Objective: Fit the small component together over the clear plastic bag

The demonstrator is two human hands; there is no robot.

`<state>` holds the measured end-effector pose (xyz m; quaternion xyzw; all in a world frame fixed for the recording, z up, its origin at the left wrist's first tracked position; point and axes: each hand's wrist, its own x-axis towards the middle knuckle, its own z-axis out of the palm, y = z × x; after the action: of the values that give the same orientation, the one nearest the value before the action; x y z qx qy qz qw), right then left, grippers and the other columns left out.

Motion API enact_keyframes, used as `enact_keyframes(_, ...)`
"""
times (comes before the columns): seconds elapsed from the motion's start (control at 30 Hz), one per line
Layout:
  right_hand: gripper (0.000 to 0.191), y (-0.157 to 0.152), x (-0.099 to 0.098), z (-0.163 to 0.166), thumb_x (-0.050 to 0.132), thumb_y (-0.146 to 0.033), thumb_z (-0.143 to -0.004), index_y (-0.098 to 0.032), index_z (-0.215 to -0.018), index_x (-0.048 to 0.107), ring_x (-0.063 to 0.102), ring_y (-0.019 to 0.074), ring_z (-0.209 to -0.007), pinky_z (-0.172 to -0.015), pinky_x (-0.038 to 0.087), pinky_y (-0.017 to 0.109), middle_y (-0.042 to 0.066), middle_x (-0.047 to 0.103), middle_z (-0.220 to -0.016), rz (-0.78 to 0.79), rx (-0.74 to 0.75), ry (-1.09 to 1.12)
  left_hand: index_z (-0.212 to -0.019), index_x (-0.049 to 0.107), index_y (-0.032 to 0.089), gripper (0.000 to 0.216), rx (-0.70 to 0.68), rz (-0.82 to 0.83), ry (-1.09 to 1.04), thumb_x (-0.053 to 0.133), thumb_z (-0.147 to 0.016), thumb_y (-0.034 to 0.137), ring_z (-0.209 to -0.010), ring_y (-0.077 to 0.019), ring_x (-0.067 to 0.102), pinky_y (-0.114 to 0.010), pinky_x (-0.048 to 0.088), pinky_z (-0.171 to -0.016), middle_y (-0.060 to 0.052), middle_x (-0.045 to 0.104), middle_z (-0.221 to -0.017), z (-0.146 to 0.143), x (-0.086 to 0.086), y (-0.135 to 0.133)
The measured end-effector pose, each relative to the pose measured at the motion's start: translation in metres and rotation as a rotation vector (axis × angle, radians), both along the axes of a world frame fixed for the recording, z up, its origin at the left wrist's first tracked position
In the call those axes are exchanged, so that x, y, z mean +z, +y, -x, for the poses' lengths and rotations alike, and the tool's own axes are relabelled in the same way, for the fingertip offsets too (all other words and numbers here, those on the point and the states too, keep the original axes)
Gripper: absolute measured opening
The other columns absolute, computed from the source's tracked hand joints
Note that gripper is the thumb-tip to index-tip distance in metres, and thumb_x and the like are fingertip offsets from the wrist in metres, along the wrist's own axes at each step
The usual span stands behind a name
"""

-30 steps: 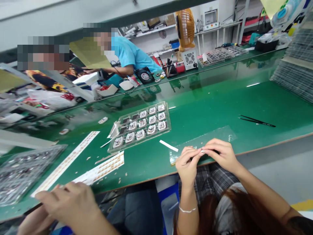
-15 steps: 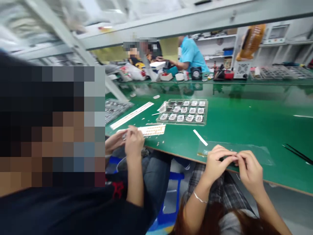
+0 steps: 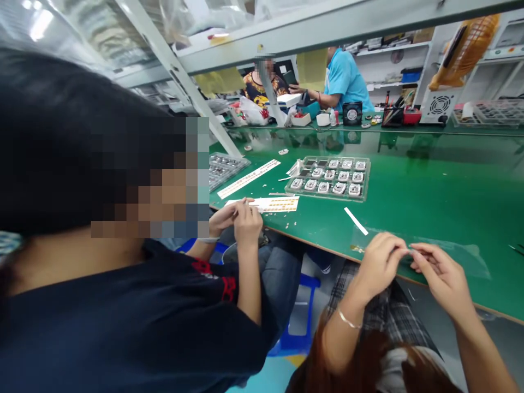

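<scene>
Hands (image 3: 379,262), two; tray (image 3: 329,177), one

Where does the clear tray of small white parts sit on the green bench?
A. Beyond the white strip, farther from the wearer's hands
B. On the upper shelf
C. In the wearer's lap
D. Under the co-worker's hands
A: the clear tray lies on the green bench past the white strip, away from the left hand and right hand.
</scene>
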<state>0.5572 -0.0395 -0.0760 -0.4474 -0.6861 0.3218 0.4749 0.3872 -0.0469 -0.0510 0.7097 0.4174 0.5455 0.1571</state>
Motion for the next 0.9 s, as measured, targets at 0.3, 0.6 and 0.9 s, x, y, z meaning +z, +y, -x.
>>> enact_keyframes(0.3,0.023,-0.001,0.008,0.007,0.057,-0.041,-0.091,-0.021,-0.088,0.067,0.063,0.0147,-0.067,-0.061,0.051,0.025,0.004,0.067,-0.083,0.061,0.018,-0.059,-0.091,0.059,0.022,0.012,0.136,0.437,0.579,0.049,-0.095,0.016,-0.137,-0.0237,0.042,-0.056,0.03,-0.113,-0.003,0.059,-0.135,0.097,0.006,0.023)
enact_keyframes(0.6,0.016,-0.005,0.013,0.008,0.058,-0.033,-0.091,-0.021,-0.084,0.066,0.06,0.0141,-0.067,-0.063,0.05,0.024,0.002,0.066,-0.078,0.005,0.03,-0.044,-0.093,0.062,0.021,0.016,0.178,0.095,0.578,0.047,-0.097,0.02,-0.121,-0.0214,0.058,-0.055,0.031,-0.112,-0.004,0.071,-0.11,0.132,-0.022,-0.028)
enact_keyframes(0.9,0.015,-0.007,0.017,0.011,0.057,-0.029,-0.091,-0.021,-0.082,0.065,0.057,0.0131,-0.064,-0.061,0.048,0.023,0.001,0.065,-0.075,-0.034,0.019,-0.044,-0.095,0.068,0.024,0.016,0.302,-0.233,0.553,0.066,-0.086,0.011,-0.098,-0.0175,0.067,-0.037,0.045,-0.09,0.0,0.074,-0.094,0.133,-0.044,-0.036)
